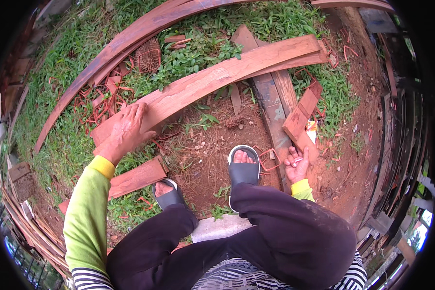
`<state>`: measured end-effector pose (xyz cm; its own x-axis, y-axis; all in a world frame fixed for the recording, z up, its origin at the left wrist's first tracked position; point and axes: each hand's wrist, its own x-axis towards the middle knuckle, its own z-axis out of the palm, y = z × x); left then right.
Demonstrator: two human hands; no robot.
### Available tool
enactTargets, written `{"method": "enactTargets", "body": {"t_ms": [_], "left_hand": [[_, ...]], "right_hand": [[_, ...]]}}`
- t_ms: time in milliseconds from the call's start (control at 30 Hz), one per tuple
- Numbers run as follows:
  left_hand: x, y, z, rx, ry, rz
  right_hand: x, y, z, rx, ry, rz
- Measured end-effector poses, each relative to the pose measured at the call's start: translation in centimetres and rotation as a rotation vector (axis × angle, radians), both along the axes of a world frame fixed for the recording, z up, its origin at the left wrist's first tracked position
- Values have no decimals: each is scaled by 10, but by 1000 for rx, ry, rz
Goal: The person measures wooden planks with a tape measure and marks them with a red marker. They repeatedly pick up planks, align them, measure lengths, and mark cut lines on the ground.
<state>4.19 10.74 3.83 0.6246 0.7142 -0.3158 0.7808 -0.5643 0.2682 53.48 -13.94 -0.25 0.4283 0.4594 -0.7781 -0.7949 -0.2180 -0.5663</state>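
A long reddish wooden plank [198, 84] lies slantwise, its right end resting over darker boards. My left hand [129, 126] grips its near left end, fingers over the top and thumb apart at the near edge. Low on the right, my right hand [297, 164] is palm up with curled fingers, pinching a small white stick like a cigarette [298, 159]. Just beyond that hand lie short reddish wood blocks [302, 110] and a small white, red and yellow packet [311, 129].
Long dark boards [270, 108] run under the plank's right part. Another plank [135, 178] lies by my left foot. Long curved-looking boards [108, 50] lie on the grass at the far left. Red strapping loops [270, 159] and a pine cone [148, 55] are scattered about. Stacked timber [384, 159] stands at the right.
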Motion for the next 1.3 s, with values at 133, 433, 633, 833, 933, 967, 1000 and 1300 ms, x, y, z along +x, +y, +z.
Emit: {"method": "enactTargets", "body": {"t_ms": [133, 433, 633, 833, 933, 967, 1000, 1300], "left_hand": [[21, 0, -22, 100, 131, 12], [26, 3, -35, 107, 65, 37], [26, 9, -34, -48, 30, 234], [-11, 17, 7, 304, -134, 263], [-20, 31, 51, 529, -106, 167], [-16, 36, 64, 604, -93, 145], [-13, 41, 78, 668, -76, 105], [-6, 65, 152, 1177, 45, -170]], "right_hand": [[-1, -1, -2, -33, 9, -24], [-6, 3, 1, -63, 15, -46], [-1, -1, 6, -42, 35, 52], [4, 8, 25, -163, -667, 820], [-11, 92, 60, 62, -1443, 954], [-9, 125, 73, 149, -1623, 974], [-14, 159, 86, 207, -1824, 976], [-35, 319, 131, 506, -2338, 1178]]}}
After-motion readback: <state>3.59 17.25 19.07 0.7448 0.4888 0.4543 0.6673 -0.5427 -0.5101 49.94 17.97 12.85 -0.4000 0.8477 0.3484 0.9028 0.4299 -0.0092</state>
